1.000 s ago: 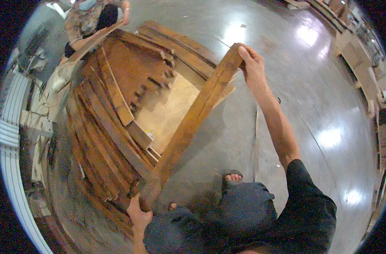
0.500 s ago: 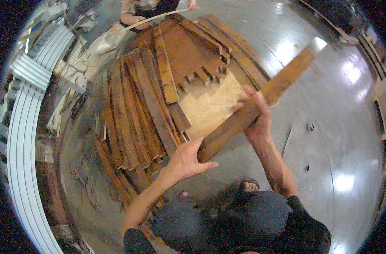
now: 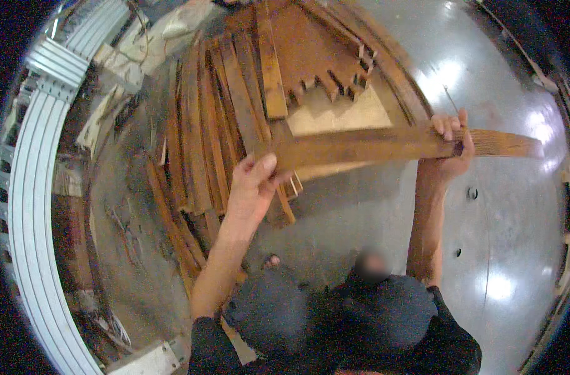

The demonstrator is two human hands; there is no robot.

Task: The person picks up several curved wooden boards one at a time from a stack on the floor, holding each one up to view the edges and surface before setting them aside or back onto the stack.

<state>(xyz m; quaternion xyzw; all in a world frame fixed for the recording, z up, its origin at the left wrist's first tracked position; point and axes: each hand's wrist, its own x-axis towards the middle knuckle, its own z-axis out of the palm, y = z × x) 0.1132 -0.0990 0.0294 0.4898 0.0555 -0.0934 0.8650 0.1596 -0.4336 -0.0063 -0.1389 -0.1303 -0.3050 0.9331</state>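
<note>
Shiny grey floor [image 3: 522,250] on my feed. Left hand [image 3: 255,178] grips the wooden plank [image 3: 360,145] at its left end, right hand [image 3: 456,161] curls round it farther along, crossing my view of the pale board [image 3: 353,112]. Probably stiff, lightish (smooth face might slip); I'd keep hands apart, gripping edges.

Looks like brown wood in the held plank [image 3: 360,147], with a low sheen and fine lengthwise lines near the right end. Appears as darker, streaky wood, mostly matt, in the loose planks [image 3: 197,137], too blurred for judging roughness. Looks like pale, smooth, matt wood in the light board [image 3: 372,112]. Reads as hard, smooth and glossy across the grey floor [image 3: 516,225], mirroring bright lights. Resembles ridged, pale metal in the long rails [image 3: 32,187]. Shows as matt, dark cloth in the trousers [image 3: 272,312] and black sleeve [image 3: 453,334].
</note>
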